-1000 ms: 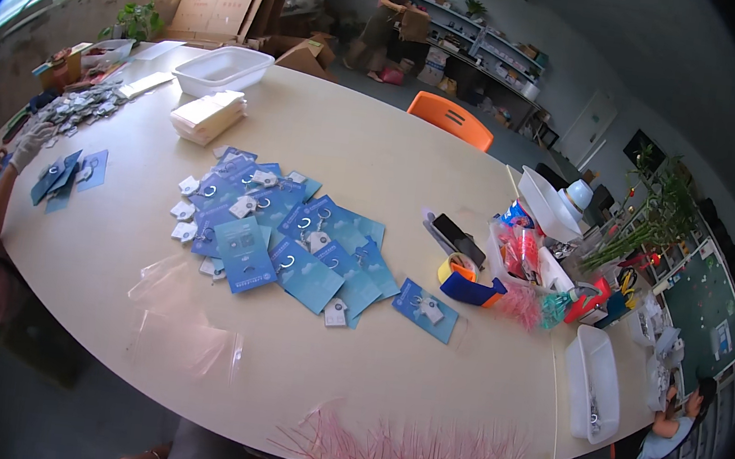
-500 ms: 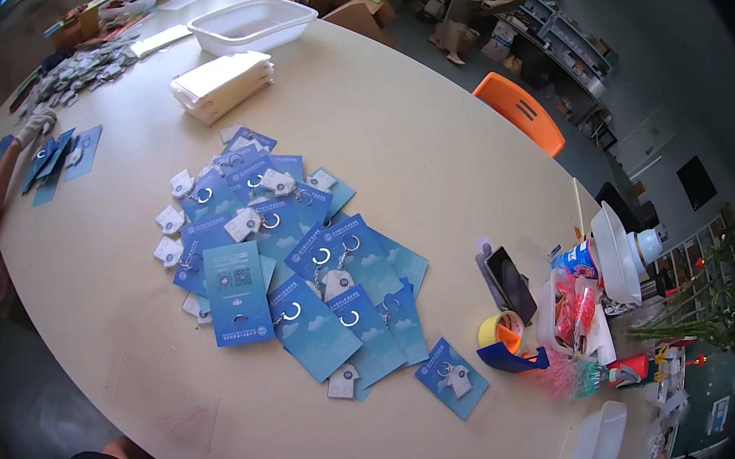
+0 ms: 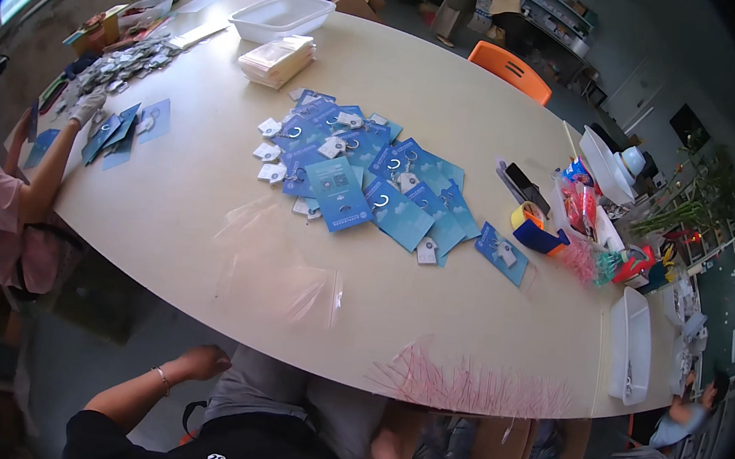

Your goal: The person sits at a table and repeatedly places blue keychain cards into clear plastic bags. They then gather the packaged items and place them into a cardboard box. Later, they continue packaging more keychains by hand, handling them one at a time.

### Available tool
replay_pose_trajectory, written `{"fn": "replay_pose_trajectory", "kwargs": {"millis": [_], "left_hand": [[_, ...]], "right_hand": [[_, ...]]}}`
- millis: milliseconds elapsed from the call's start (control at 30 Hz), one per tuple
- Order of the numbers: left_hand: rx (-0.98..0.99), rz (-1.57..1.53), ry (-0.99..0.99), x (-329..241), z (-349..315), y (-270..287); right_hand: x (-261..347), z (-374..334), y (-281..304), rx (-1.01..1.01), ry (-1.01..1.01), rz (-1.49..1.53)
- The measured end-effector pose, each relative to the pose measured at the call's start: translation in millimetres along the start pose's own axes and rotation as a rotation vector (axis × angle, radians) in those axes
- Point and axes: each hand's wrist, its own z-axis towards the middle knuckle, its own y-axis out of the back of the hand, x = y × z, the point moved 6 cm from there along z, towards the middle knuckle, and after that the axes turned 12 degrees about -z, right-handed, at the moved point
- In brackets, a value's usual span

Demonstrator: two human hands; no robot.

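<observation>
My left hand [image 3: 203, 362] is beside my left thigh, below the table edge, its fingers loosely curled and nothing visible in them. Down by my right thigh is my right hand [image 3: 385, 447], seen only in part with its fingers hidden. In front of me on the table lies a clear plastic bag [image 3: 283, 292]. Thin red-and-clear strands [image 3: 477, 385] line the near edge to its right. Beyond the bag, blue cards [image 3: 335, 191] lie heaped with white house-shaped keychains [image 3: 272, 173] on metal rings. One blue card with a keychain [image 3: 502, 254] lies apart on the right.
A stack of clear bags [image 3: 276, 60] and a white basin [image 3: 284, 19] are at the far side. At left, a co-worker's gloved hand [image 3: 89, 107] is by more cards. A phone [image 3: 526, 189], tape dispenser [image 3: 538, 231] and white tray [image 3: 631, 346] are at right.
My view has tilted down, bringing my lap, both arms and the near table edge into sight. The heap of cards looks unchanged. A second person now shows in the background.
</observation>
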Motion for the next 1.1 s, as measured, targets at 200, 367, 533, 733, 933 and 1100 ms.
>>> {"fn": "replay_pose_trajectory", "kwargs": {"millis": [200,367,533,733,933,1100], "left_hand": [[0.173,-0.483,-0.598,-224.8,-58.1,118.9],[-0.374,-0.366,-0.580,-232.1,26.1,182.5],[-0.278,0.070,-0.511,-220.6,67.4,199.4],[-0.241,-0.084,-0.593,-220.4,81.5,218.4],[-0.027,-0.354,-0.464,-246.5,89.4,212.2],[-0.051,-0.437,-0.337,-229.3,92.3,218.6]], "right_hand": [[110.7,-101.7,178.7,-0.278,0.452,0.026],[212.2,-93.4,273.5,-0.676,0.480,0.420],[249.3,-29.8,275.4,-0.702,0.476,0.314],[247.2,-10.3,285.9,-0.479,0.435,0.712],[259.9,6.6,314.1,-0.189,0.622,0.810],[271.2,91.7,358.3,-0.477,0.334,0.473]]}}
